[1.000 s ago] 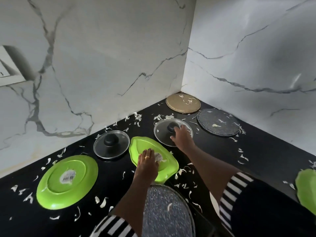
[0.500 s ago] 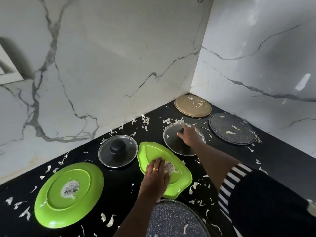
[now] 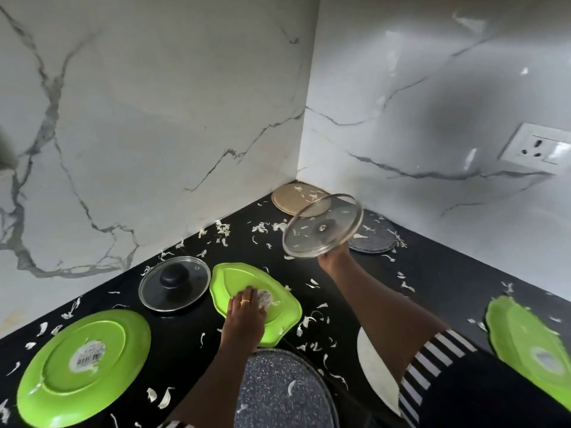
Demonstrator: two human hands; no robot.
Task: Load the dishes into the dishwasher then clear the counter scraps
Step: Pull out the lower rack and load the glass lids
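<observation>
My right hand holds a glass lid by its knob, lifted off the black counter and tilted with its underside toward me; most of the hand is hidden behind the lid. My left hand rests with fingers spread on an upside-down green wavy plate in the middle. A second glass lid with a black knob lies to its left. A round green plate lies upside down at the near left. White scraps litter the counter.
A tan round plate sits in the corner, a dark speckled one beside it. Another speckled plate lies near me, a white plate under my right arm, a green plate at the right. Marble walls close the corner; a socket is on the right wall.
My right hand has lifted the glass lid off the counter and tipped it up toward the right. My left hand has stayed on the green wavy plate.
</observation>
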